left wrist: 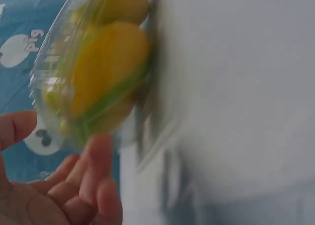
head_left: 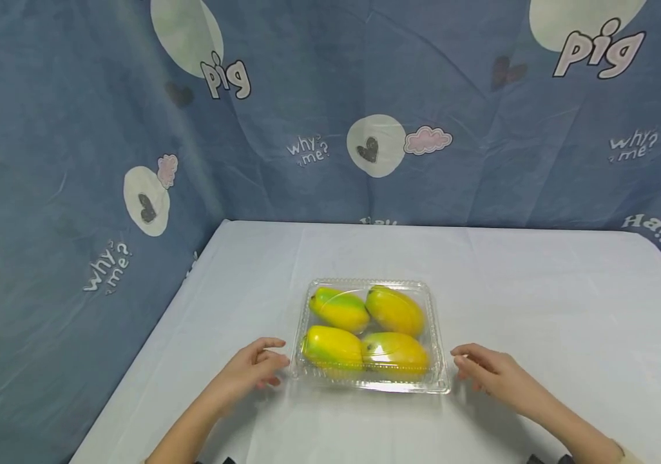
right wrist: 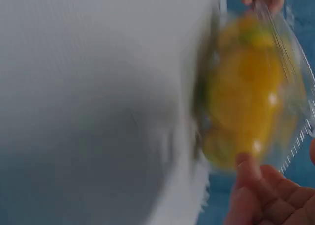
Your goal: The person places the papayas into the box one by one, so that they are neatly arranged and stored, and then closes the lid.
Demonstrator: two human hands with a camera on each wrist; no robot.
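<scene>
A clear plastic clamshell box, its lid down, sits on the white table with several yellow-green mangoes inside. To its left is my left hand, fingers loosely bent and holding nothing, fingertips close to the box's near left corner. My right hand is beside the right edge, also holding nothing, with relaxed fingers pointing toward the box. In the left wrist view, thumb and fingers are spread around the end of the box nearest that hand. A blurred mango shows through the plastic in the right wrist view, just beyond the fingertips.
White cloth covers the table, which extends behind the box and to both sides. A blue printed curtain hangs along the back and the left side.
</scene>
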